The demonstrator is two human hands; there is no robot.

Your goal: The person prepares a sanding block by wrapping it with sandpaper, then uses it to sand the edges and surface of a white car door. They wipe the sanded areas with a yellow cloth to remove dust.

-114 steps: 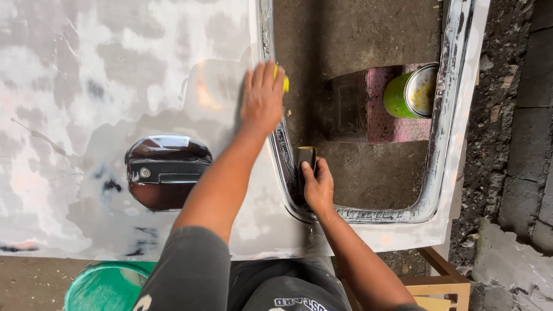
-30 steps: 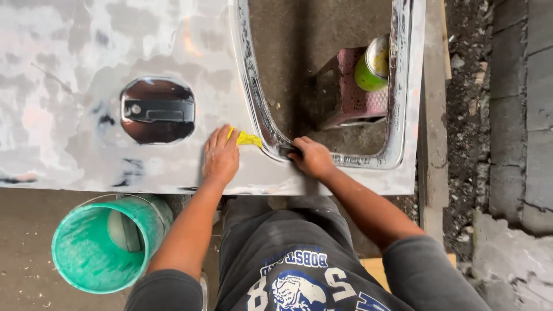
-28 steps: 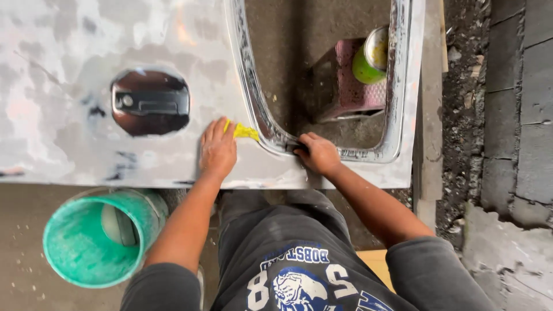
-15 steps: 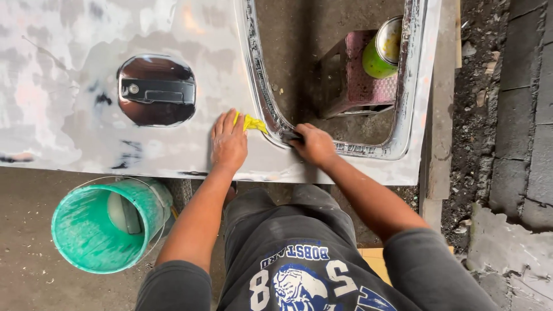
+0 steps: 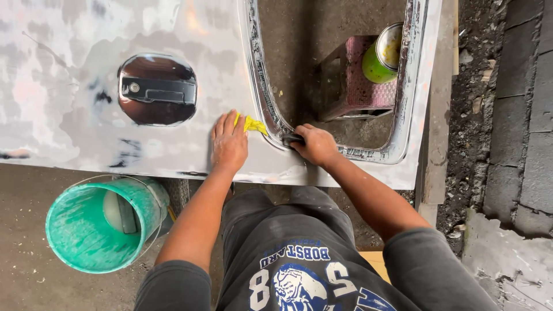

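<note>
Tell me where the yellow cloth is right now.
In the head view, the yellow cloth lies on the grey car door panel, partly under the left hand, beside the window frame's chrome edge.

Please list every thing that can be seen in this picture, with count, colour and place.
car door panel: one, grey-white and sanded, lying flat across the top.
door handle: one, black, in a round recess, upper left.
window frame edge: one, shiny metal, centre.
yellow cloth: one, under the left hand.
dark block: one, in the right hand.
bucket: one, green, lower left.
stool: one, reddish, seen through the window opening.
can: one, green, on the stool.
left hand: flat on the panel.
right hand: gripping the block.
</note>
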